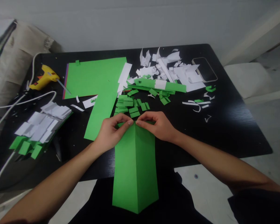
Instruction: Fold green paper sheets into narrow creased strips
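A green paper sheet (pixel 126 168) with a lengthwise crease hangs over the table's front edge toward my lap. My left hand (pixel 113 130) pinches its far edge just left of the crease, thumb against fingers. On the other side of the crease, my right hand (pixel 157 124) pinches the same edge, the two fingertips nearly meeting. Just beyond my hands lie small folded green paper pieces (pixel 124 104). A green paper strip (pixel 99 115) slants beside my left hand, partly over a larger green sheet (pixel 91 74).
A yellow glue gun (pixel 46 76) with a white cord rests at the left. Nearby stands a block of folded white and green paper (pixel 45 119). White paper scraps (pixel 163 67) are heaped at the back, beside a phone (pixel 206 70). The black table (pixel 228 124) ends at the right.
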Available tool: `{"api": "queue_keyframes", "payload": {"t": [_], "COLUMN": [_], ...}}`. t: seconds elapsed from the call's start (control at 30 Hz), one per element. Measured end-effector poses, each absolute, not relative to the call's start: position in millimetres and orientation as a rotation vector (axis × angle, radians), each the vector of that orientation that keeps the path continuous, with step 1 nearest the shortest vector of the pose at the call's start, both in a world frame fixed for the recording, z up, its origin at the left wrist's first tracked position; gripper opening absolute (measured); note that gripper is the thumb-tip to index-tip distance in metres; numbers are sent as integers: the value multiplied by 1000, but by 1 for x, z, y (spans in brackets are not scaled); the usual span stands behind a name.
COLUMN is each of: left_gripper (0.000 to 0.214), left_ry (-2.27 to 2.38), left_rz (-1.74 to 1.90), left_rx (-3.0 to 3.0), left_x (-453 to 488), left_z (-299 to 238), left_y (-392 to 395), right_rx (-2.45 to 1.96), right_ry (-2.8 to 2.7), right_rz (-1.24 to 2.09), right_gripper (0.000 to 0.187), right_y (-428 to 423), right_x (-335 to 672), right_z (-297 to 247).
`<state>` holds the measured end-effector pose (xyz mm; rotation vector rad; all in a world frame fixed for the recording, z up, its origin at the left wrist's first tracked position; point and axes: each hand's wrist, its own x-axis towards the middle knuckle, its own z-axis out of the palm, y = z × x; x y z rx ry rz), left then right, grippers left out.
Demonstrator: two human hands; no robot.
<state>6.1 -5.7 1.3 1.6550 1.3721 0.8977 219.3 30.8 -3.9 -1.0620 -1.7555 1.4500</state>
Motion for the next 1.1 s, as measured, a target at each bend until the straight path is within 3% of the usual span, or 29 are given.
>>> {"api": "queue_keyframes", "payload": {"t": [0.87,1.1], "left_gripper": [10,11], "left_ry": [1416,1472], "left_rz": [1021,1090], "left_rx": [1735,1646], "left_x": [7,4], "left_z": [-1,-2], "left_y": [-5,-3], "right_rx": [-1050,-1109], "right_ry": [-1726,-1412], "right_rz": [1367,1724], "right_gripper": [14,28], "right_y": [32,37], "right_x": [218,221], "right_z": [-8,-4]}}
